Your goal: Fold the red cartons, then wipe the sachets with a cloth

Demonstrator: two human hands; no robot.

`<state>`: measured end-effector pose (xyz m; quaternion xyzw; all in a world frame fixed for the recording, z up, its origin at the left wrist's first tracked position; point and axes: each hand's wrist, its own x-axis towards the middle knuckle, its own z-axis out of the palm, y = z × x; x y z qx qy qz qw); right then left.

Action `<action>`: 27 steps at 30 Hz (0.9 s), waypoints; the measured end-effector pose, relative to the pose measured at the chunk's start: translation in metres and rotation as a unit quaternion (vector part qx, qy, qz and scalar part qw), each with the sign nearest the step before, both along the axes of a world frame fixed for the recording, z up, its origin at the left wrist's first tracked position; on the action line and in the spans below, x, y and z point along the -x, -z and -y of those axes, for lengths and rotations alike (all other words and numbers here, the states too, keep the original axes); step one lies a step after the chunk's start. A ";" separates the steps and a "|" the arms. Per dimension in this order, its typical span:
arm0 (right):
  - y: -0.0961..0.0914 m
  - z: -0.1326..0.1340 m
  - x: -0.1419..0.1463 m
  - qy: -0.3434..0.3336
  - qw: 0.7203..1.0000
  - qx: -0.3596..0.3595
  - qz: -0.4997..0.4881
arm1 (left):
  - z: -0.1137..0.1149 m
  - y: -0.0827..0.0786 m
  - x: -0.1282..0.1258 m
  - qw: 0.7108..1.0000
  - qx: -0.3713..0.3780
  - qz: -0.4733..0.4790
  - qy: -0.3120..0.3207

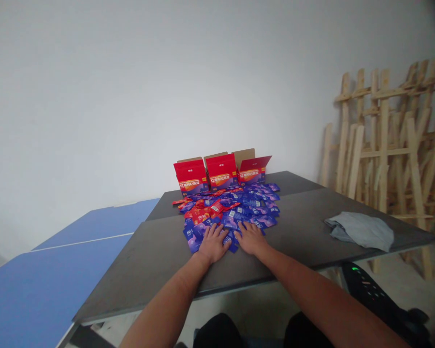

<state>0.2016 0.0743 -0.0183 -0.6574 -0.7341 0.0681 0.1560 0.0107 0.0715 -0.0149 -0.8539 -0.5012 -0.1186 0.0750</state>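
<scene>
My left hand (214,243) lies flat at the near edge of a spread pile of sachets, fingers apart over a few purple sachets (192,239). Beside it, my right hand (251,238) rests palm down with its fingers spread on the same pile. Neither hand grips anything. Purple sachets (257,203) make up most of the right side, while red sachets (199,215) show among them on the left and middle. Behind the pile stand three red cartons, a left carton (192,180), a middle carton (222,174) and a right carton (253,175), all with raised flaps.
The dark grey table (304,217) carries a crumpled grey cloth (360,230) near its right edge. A blue table-tennis table (83,251) stands to the left. Wooden easels (382,145) lean against the wall at right. Below the front edge is a black device (373,290) with a green light.
</scene>
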 end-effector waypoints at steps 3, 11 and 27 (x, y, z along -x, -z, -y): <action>-0.002 0.000 0.009 0.001 1.000 0.006 -0.007 | -0.001 -0.001 0.013 1.000 -0.009 0.002 0.003; -0.006 -0.002 0.039 0.021 0.999 0.017 -0.031 | -0.015 0.002 0.048 0.999 -0.024 0.026 -0.029; 0.005 -0.010 0.038 0.085 0.978 -0.101 -0.159 | 0.029 -0.009 -0.014 0.995 -0.056 0.072 0.050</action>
